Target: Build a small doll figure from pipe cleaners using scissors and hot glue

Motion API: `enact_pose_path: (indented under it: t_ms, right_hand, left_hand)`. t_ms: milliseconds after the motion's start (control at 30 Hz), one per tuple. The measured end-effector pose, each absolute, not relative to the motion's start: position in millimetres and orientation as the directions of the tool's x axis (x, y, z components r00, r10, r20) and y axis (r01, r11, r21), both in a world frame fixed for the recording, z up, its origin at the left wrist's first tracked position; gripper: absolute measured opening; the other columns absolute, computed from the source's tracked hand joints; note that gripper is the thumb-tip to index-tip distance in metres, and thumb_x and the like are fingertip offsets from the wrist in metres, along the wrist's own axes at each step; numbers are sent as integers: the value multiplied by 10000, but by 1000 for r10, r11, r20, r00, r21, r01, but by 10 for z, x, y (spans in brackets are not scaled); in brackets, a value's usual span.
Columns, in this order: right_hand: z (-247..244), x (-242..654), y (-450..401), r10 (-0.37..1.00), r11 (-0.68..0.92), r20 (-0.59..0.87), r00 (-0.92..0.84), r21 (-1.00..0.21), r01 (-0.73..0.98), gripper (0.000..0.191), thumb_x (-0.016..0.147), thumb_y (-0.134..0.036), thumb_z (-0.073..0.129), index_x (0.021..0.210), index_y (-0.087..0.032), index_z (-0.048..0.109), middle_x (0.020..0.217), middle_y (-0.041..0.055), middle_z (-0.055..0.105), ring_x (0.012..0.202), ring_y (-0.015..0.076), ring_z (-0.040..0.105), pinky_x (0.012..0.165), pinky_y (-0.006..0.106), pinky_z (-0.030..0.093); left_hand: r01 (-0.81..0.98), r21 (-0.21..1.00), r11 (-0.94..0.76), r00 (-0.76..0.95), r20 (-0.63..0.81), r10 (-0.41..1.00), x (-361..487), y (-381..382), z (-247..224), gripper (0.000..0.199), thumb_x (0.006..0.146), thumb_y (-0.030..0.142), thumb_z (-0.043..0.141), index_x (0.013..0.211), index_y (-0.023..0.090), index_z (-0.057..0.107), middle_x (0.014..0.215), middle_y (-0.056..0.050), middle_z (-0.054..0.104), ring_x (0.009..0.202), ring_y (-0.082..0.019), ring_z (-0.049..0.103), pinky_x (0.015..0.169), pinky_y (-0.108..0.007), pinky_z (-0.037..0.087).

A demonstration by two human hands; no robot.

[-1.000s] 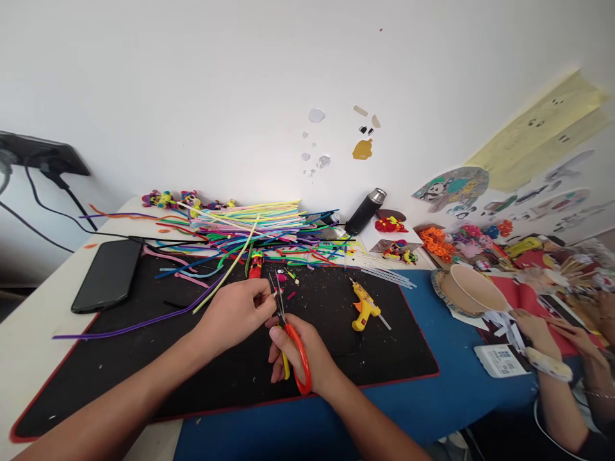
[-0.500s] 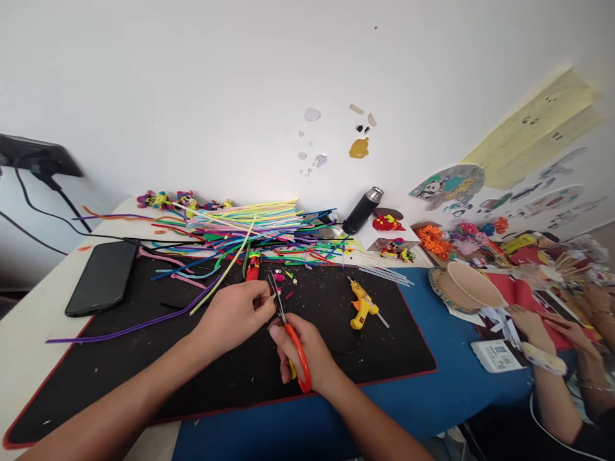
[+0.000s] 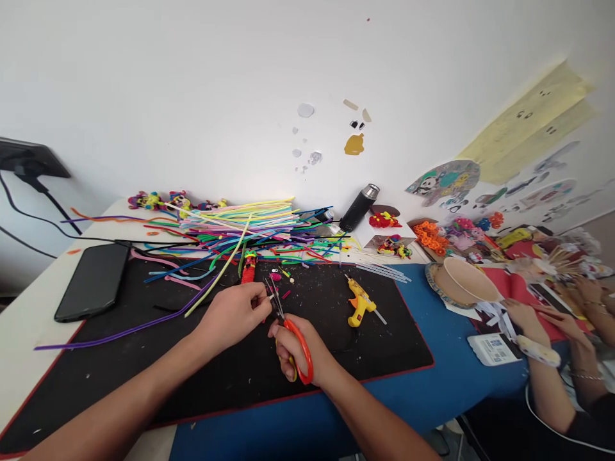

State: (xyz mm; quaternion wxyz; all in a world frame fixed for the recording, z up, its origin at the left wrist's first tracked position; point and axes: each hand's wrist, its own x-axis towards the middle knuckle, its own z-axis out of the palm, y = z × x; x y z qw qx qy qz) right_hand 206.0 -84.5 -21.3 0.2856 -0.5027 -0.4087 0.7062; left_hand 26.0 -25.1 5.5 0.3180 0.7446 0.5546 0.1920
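Observation:
My right hand [image 3: 305, 349] is closed round the handles of orange-red scissors [image 3: 302, 353], with the blades slightly apart and pointing up and away. Right beside the blades, my left hand [image 3: 235, 314] pinches a small whitish piece [image 3: 271, 296], mostly hidden by the fingers; its kind does not show. Just past the left hand, a red pipe-cleaner figure [image 3: 248, 267] with a green and yellow top lies on the black mat [image 3: 202, 384]. Small pink and light-coloured scraps [image 3: 275, 276] lie beyond the scissor tips.
A yellow glue gun [image 3: 359, 302] lies on the mat's right side. Many pipe cleaners [image 3: 240, 224] are heaped at the back. A phone [image 3: 91, 282] lies left, and a black flask [image 3: 359, 208] leans by the wall. At right, another person's hands [image 3: 528, 320] work near a bowl [image 3: 468, 282].
The scissor blades have parted slightly beside my left fingers, and a whitish tip now shows at the pinch. The whole view has shifted a little.

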Motion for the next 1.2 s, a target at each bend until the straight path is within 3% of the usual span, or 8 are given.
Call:
enact_pose_path:
  t_ms: [267,767,1033,1200]
  right_hand:
    - [-289,2109,-806,776,-587,-534,-334,-806,-76,251,788,-388,680,926,-205,579,530,-119,448,335,65,376,351,183,341]
    - [-380,2124,-766,656,-729,-657,-371,-679,-84,241,747,-361,633,929,-222,556,554,-124,425,368,52,294,396,185,303]
    - [-301,2070,-801,689,-698,-651,-319,-714,-50,222,713,-316,625,904,-211,588,524,-128,398,353,51,283,379,182,262]
    - [-308,2083,-814,727,-656,-589,-353,-748,-103,241,763,-360,694,931,-201,624,525,-126,409,354,53,300,369,184,288]
  left_hand:
    - [700,688,-191,303,-45,952,367,-269,-105,234,878,327,475,660,243,469,674,8,626,642,-189,558,644,-313,333]
    - [789,567,-236,306,-30,951,391,-255,-175,249,929,278,485,683,244,472,714,-7,685,679,-205,637,633,-312,316]
    - [794,558,-240,322,-51,945,401,-255,-179,231,921,268,486,691,246,485,717,-2,677,675,-197,634,626,-302,319]
    - [752,632,-188,257,-19,966,280,-164,-153,263,932,350,474,689,249,487,666,12,637,642,-193,596,628,-297,334]
